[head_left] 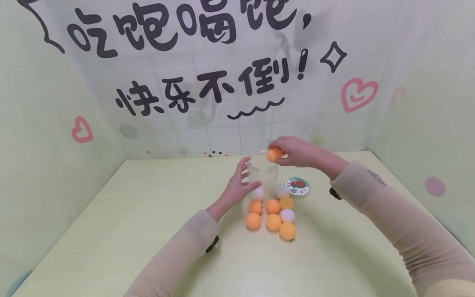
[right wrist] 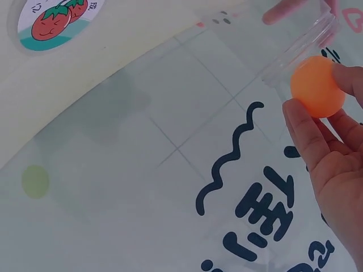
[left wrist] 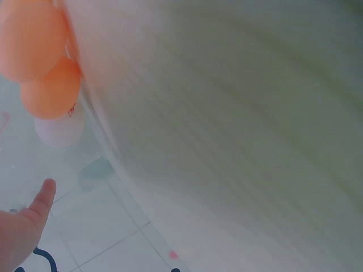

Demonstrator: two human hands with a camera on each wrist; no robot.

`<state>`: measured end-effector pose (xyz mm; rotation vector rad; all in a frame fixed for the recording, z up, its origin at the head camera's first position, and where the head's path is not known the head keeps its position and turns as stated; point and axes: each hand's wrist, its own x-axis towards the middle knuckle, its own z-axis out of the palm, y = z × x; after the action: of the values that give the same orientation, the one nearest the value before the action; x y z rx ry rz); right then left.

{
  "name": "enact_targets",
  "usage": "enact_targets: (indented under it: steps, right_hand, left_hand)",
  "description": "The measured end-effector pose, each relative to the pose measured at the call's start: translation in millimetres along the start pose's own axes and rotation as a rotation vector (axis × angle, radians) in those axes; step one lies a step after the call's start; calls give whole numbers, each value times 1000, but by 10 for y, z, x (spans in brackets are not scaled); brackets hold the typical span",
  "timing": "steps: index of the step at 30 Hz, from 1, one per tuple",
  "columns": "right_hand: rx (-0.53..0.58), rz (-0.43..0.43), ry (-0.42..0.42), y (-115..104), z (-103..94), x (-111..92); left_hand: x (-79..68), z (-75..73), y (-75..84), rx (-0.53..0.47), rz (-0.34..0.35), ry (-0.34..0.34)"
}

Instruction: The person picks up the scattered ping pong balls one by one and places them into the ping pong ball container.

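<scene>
Upright on the table stands a clear jar without a cover. My left hand holds its left side, thumb at the front and fingers round the back. At the jar's rim, my right hand pinches an orange ping-pong ball between thumb and fingertips. The right wrist view shows that ball close beside the rim. Near the jar's base are several more ping-pong balls, orange and white. In the left wrist view a sleeve fills most of the picture, and one finger shows.
A round disc with a red fruit picture lies on the table right of the jar. The pale wooden table ends at a printed white curtain behind, with similar sheets along both sides.
</scene>
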<state>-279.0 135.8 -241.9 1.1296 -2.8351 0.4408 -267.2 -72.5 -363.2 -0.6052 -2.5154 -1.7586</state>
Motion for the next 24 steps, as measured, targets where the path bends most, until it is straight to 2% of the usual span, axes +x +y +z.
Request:
enact_targets:
  steps: [9,19,21,24]
  right_hand:
    - [31,-15,37,-3,95,71]
    - [33,-61,27,3,158,131]
    - [30,-68,26,-3,164,136]
    - [34,-67,16,-7,172,139]
  left_hand:
    - [-4,-7,9,-3,-19,-4]
    - [-2,-14,3,-9,-5,-14]
    - [-10,-20,27,-17,-9,-21]
    - [-80,-39,179,-20,-11,-30]
